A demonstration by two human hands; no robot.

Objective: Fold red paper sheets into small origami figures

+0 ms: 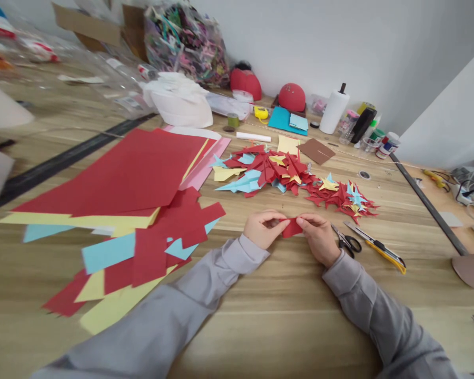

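Note:
A small folded piece of red paper (pixel 291 228) is held up between both hands, just above the wooden table. My left hand (pixel 262 228) pinches its left end between thumb and fingers. At the other end, my right hand (pixel 319 235) grips it the same way. Beyond the hands lies a heap of folded red, blue and yellow paper pieces (pixel 266 171). To its right is a smaller pile of folded paper stars (pixel 345 197). Black-handled scissors (pixel 348 243) and a yellow box cutter (pixel 383 252) lie beside my right hand.
Large red paper sheets (pixel 122 168) and cut paper pieces (pixel 150 252) cover the left side. Along the back stand a white bowl-like stack (pixel 177 100), a yellow tape measure (pixel 261 112), a white bottle (pixel 334 110), several jars (pixel 387 145) and a stuffed plastic bag (pixel 185 45).

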